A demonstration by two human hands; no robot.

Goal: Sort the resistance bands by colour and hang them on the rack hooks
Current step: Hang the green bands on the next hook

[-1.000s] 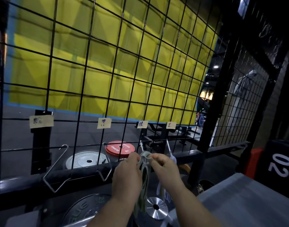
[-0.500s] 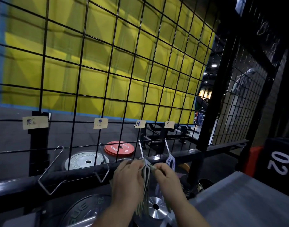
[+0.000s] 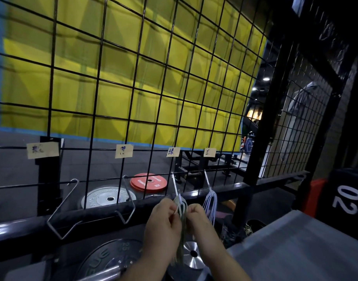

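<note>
ahead: wire grid [image 3: 97, 79] blocks | right: blue bands [image 3: 210, 201] just beside | left: open gap up to next hook [image 3: 127, 199]

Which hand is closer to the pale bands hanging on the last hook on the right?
Right. The right hand is just left of the pale bands; the left hand is farther left, past the green bands.

bands [image 3: 182, 206] on hook [image 3: 174, 183], below label [image 3: 173, 152]
</note>
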